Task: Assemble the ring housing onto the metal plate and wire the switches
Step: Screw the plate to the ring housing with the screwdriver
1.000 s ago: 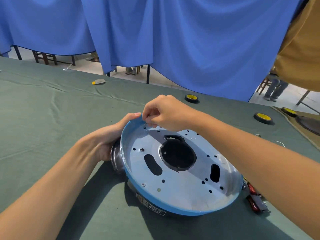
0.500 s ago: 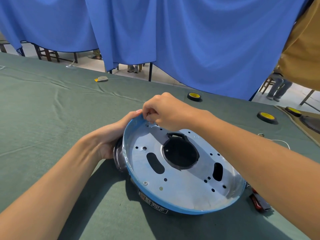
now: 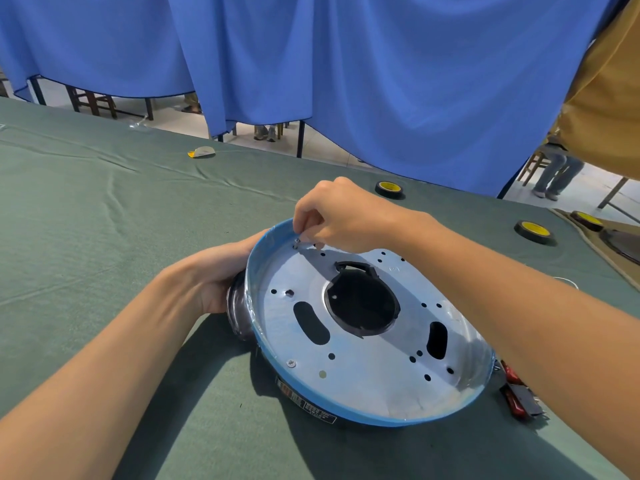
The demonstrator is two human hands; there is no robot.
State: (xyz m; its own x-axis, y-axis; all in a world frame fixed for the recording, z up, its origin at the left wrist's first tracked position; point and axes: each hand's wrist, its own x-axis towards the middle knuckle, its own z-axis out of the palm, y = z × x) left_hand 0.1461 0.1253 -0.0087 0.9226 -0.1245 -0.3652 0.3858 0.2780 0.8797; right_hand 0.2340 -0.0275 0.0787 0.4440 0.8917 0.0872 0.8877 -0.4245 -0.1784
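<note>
Broadly across the upper frame, blue curtain (image 3: pixel 381 81) in loose folds, hem raised enough to show chair legs, pale floor and a pair of shoes. At the upper right corner, ochre cloth (image 3: pixel 609 81), cut off by the frame edge.

Below, green-clothed tabletop (image 3: pixel 86 237), creased toward the left, running out of frame at the left, right and bottom.

Centre-right on it, metal plate (image 3: pixel 367 362) with a blue rim, tilted toward the camera. Underneath, mostly hidden, save for a printed label (image 3: pixel 304 403) at the lower edge, too small to read.

Seated in the plate's central opening, black ring housing (image 3: pixel 362 301), its depth lost in shadow.

Left hand (image 3: pixel 221 271) wrapped round a dark cylindrical part (image 3: pixel 239 317) under the plate's left edge, fingertips hidden behind it. Right hand (image 3: pixel 343 216) at the plate's far rim, thumb and fingertips pinching a small screw (image 3: pixel 296 242) upright at a hole there; screw tip hard to make out.

Along the right of the tabletop, yellow-centred tape rolls (image 3: pixel 533 231), the rightmost on a brown mat.

At the lower right, red-handled tool (image 3: pixel 517 400), partly covered by the right forearm.

Toward the upper left of the tabletop, small grey-and-yellow scrap (image 3: pixel 201 152).

Near the plate's lower-left rim, one screw head (image 3: pixel 291 364) already seated.
</note>
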